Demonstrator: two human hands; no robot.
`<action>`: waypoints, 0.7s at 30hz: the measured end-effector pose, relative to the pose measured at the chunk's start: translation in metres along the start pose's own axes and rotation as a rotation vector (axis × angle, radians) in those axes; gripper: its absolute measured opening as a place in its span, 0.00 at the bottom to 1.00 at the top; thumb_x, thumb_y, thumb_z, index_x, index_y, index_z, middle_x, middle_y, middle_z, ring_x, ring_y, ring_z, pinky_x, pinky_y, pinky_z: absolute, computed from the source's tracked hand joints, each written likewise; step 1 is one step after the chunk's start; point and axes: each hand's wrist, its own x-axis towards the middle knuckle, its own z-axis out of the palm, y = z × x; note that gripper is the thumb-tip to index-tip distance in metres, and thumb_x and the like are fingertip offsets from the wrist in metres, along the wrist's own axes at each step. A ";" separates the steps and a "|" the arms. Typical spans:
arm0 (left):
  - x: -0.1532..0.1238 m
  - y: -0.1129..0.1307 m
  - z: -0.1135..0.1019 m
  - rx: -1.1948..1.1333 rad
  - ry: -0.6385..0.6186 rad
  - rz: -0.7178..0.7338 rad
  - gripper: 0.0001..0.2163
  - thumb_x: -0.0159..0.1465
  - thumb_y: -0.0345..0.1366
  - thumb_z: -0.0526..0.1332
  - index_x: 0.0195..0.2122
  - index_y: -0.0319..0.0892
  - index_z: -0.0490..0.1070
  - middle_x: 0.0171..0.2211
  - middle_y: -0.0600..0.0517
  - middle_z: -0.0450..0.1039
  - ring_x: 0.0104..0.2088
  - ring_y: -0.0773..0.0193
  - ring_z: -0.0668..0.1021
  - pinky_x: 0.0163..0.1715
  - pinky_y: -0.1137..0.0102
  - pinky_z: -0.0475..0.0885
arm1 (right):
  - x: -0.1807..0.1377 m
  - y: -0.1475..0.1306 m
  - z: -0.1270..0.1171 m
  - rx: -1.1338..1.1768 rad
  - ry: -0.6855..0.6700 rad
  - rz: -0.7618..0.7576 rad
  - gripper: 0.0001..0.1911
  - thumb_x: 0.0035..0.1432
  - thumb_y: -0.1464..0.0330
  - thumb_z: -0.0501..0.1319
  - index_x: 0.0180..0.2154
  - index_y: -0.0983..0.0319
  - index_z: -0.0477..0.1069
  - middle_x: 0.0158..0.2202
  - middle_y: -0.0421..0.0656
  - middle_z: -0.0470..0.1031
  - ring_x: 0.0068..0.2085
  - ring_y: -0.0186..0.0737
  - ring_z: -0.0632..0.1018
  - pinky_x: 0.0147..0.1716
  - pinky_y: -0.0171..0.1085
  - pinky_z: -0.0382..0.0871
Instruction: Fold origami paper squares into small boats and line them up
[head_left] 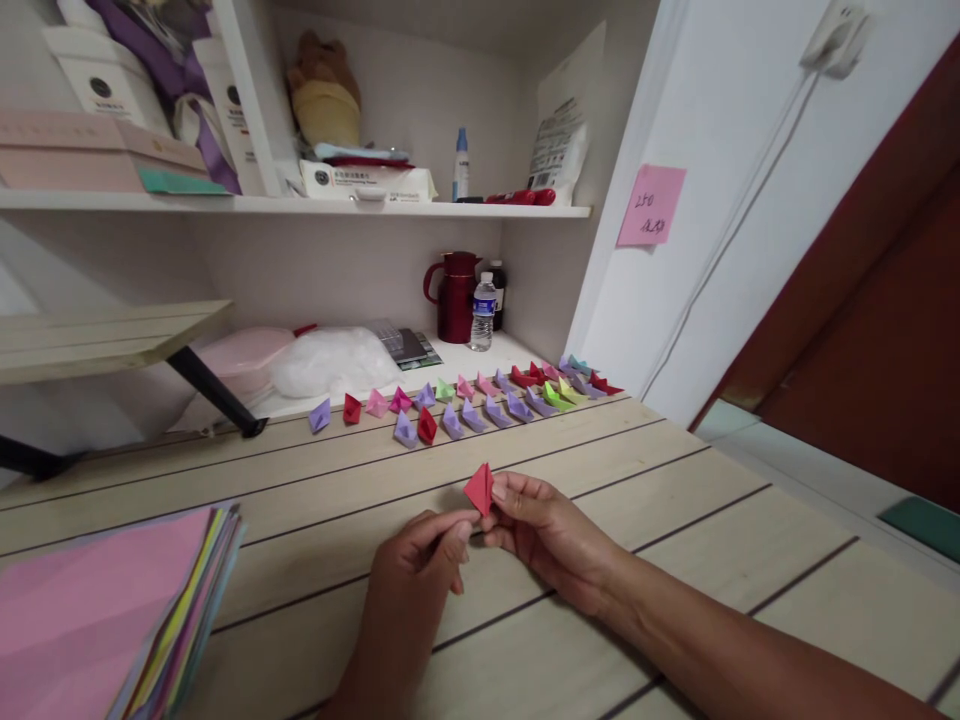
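Observation:
My right hand [551, 530] pinches a small folded piece of red paper [480, 490] between thumb and fingers, a little above the tabletop. The paper has a diamond-like outline with a crease down it. My left hand [420, 565] is beside it, fingers curled and thumb against the index finger. The left index fingertip is at the paper's lower corner; whether it presses on it I cannot tell. Behind the hands stand rows of small folded paper boats in several colours, among them a purple boat [406, 429] and a red boat [427, 426].
A stack of coloured paper sheets [105, 610] lies at the front left of the slatted wooden table [315, 560]. A raised wooden stand [112, 335] is at the left. Behind are a plastic bag [334, 362], a dark red jug [455, 300] and a water bottle [484, 315].

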 end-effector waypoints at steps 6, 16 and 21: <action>0.004 -0.001 -0.002 -0.019 -0.078 -0.077 0.20 0.56 0.49 0.65 0.14 0.42 0.67 0.11 0.59 0.58 0.15 0.73 0.59 0.20 0.73 0.54 | -0.001 -0.006 0.007 -0.270 0.007 -0.182 0.16 0.55 0.57 0.70 0.31 0.65 0.77 0.25 0.39 0.73 0.30 0.35 0.71 0.35 0.35 0.63; 0.008 0.002 -0.011 -0.190 -0.155 -0.282 0.29 0.51 0.65 0.63 0.13 0.45 0.56 0.11 0.64 0.47 0.13 0.75 0.51 0.16 0.72 0.51 | -0.008 -0.012 0.004 -0.833 -0.021 -0.567 0.10 0.66 0.64 0.59 0.35 0.59 0.78 0.37 0.44 0.74 0.41 0.42 0.74 0.44 0.38 0.65; 0.004 0.014 -0.013 -0.244 -0.177 -0.343 0.29 0.53 0.62 0.65 0.15 0.44 0.55 0.12 0.64 0.46 0.15 0.76 0.49 0.17 0.73 0.48 | -0.013 -0.014 0.010 -0.822 -0.041 -0.552 0.10 0.66 0.65 0.59 0.35 0.59 0.77 0.38 0.44 0.73 0.43 0.41 0.74 0.45 0.38 0.64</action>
